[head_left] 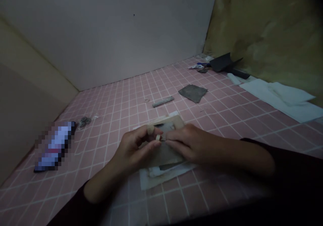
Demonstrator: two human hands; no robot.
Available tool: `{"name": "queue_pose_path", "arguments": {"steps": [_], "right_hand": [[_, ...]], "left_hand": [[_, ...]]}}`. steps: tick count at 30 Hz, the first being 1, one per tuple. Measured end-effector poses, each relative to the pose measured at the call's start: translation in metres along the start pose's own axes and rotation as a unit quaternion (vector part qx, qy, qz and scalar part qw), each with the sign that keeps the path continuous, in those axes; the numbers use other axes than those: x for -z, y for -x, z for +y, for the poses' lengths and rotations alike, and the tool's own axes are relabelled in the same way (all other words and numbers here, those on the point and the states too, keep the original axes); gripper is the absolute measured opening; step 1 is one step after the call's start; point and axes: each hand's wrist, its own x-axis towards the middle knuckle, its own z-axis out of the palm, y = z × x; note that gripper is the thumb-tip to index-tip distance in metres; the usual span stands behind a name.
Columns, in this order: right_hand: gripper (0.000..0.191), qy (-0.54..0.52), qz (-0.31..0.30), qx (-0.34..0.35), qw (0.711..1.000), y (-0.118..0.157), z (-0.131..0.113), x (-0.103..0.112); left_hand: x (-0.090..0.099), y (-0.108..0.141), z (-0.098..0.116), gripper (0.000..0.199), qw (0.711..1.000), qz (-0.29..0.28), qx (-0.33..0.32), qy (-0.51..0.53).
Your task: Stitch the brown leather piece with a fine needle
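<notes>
My left hand (137, 148) pinches a small pale ring-like piece (158, 137) between thumb and forefinger. A beige wrap covers one of its fingertips (150, 129). My right hand (185, 142) is closed just to the right of the pale piece, its fingertips pressed together; what they hold is too small to make out. Both hands are above a beige board (169, 156), which rests on white paper (147, 182) on the pink tiled surface. Dark marks show on the board near its far edge.
A grey stick (163, 101), a small ring (146, 100) and a dark grey square sheet (193, 93) lie beyond the board. A blurred-out device (57, 147) and a small bag (85, 121) are left. White sheets (277, 98) and black pieces (223, 63) lie right.
</notes>
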Motion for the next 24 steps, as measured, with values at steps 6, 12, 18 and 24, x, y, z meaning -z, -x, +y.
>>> {"name": "queue_pose_path", "arguments": {"steps": [6, 12, 18, 24], "right_hand": [[0.025, -0.125, -0.043, -0.032, 0.991, 0.0, -0.001, 0.003], [0.028, -0.323, -0.134, -0.108, 0.931, 0.0, -0.002, 0.012], [0.016, 0.068, 0.032, 0.042, 0.996, 0.002, 0.0, -0.002], [0.031, -0.018, -0.021, 0.031, 0.999, 0.0, -0.006, 0.003]], "left_hand": [[0.002, -0.001, 0.002, 0.018, 0.999, -0.021, -0.028, 0.003], [0.002, 0.0, 0.008, 0.018, 0.998, -0.028, -0.061, 0.003], [-0.001, -0.002, 0.005, 0.012, 1.0, -0.004, -0.03, -0.007], [-0.003, -0.003, 0.008, 0.012, 0.999, 0.037, -0.029, -0.008]]}}
